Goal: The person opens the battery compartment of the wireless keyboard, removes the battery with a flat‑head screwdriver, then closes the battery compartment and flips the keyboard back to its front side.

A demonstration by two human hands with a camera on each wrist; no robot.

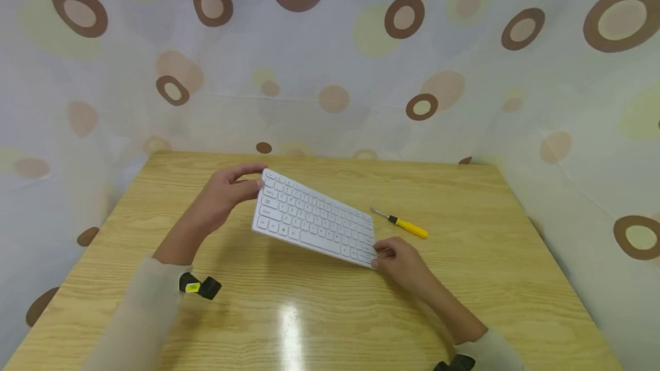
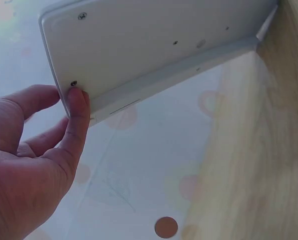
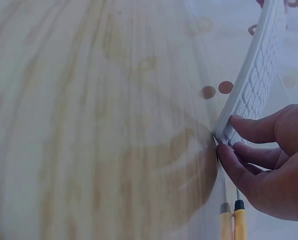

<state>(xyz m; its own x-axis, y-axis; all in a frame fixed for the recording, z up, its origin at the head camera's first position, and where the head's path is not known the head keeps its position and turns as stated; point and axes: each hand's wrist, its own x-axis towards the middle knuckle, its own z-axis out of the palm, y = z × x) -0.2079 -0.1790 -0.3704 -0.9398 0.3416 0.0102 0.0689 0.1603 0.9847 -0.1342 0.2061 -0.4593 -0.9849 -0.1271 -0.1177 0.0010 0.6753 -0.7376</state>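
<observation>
Tilted above the wooden table, a white keyboard [image 1: 314, 216] faces up with its left end raised and its right end low, near the tabletop. My left hand [image 1: 222, 196] pinches the raised end between thumb and fingers. In the left wrist view the underside of the keyboard [image 2: 134, 45] shows several small screws, and the left hand [image 2: 39, 155] grips its corner. At the low end my right hand [image 1: 404, 262] pinches the near right corner. The right wrist view has the right hand [image 3: 273, 165] with its thumb on the key side and fingers beneath.
A screwdriver [image 1: 409, 228] with a yellow handle lies on the table [image 1: 319, 325] behind my right hand, its shaft pointing back left. A sheet with brown ring patterns [image 1: 330, 62] hangs behind the table and along its sides.
</observation>
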